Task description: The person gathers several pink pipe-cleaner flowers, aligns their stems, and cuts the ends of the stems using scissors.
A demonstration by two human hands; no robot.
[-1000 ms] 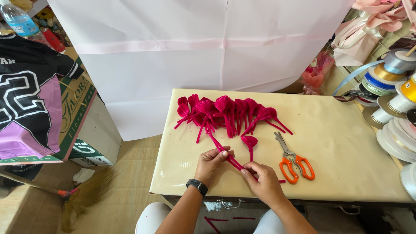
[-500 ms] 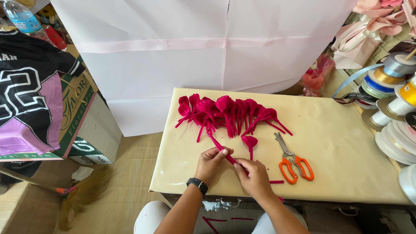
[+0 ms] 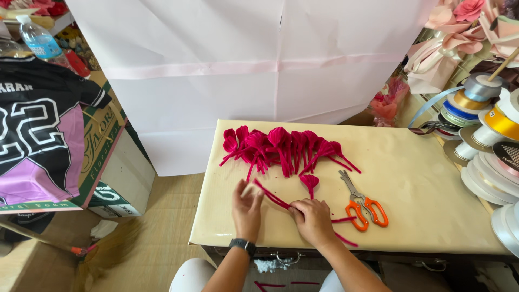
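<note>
place: florist craft workshop | evidence: ribbon spools (image 3: 489, 135), paper bouquets (image 3: 459, 32), work table (image 3: 432, 216)

Orange-handled scissors (image 3: 363, 203) lie on the tan-covered table (image 3: 432, 184), right of the middle. Ribbon spools (image 3: 489, 140) are stacked off the table's right edge, white paper sheet (image 3: 243, 70) hangs behind it, and a black-and-pink jersey (image 3: 38, 140) drapes over a cardboard box (image 3: 116, 167) to its left.

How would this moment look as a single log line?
left hand: open, on pink strip | right hand: pinching strip | nearby: orange scissors, pile of pink petals | surface: table
</note>
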